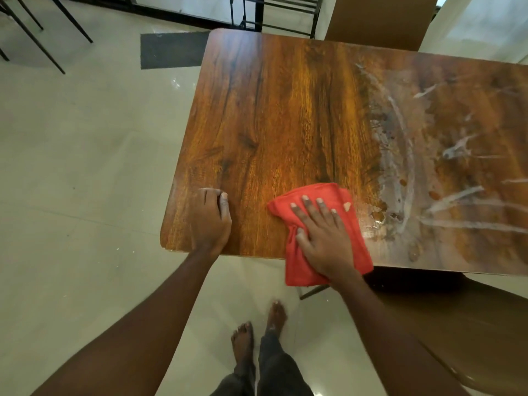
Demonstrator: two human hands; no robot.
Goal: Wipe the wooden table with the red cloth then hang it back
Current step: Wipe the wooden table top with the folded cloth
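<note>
Right hand (323, 238) flat, fingers spread, pressing soft red cloth (325, 191) over near edge of shiny wood table (285, 110), left hand (211, 221) curled, holding nothing, white smears (400, 167)

Glossy pale floor tiles (85, 167) all round, dark mat (171, 50) beyond, black chair legs (71, 19) top left, maybe a metal rack (259, 12) behind.

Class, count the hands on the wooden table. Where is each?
2. The left hand rests on the wooden table near its left corner; the right hand presses the red cloth flat at the near edge.
</note>
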